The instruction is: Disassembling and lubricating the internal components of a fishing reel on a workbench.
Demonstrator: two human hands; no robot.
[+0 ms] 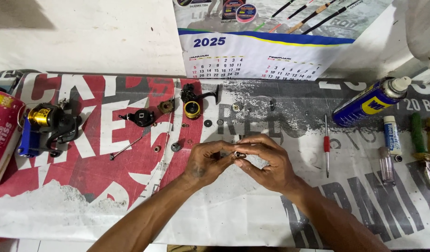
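Note:
My left hand (206,161) and my right hand (265,161) meet at the middle of the bench, fingertips pinched together on a small round metal part (239,154), like a bearing or bushing. A taken-apart fishing reel lies beyond them: the black reel body with a gold spool (192,103), a black side plate (141,117), a brass gear (166,107), a thin shaft (126,149), and several small washers and screws (208,123) scattered about.
A whole black and gold reel (46,123) sits at far left beside a tissue pack (3,135). A red-handled screwdriver (326,144), blue spray can (369,102), small tube (391,135), clear vial (386,164) and pliers (425,140) lie right. A wall calendar (257,56) hangs behind.

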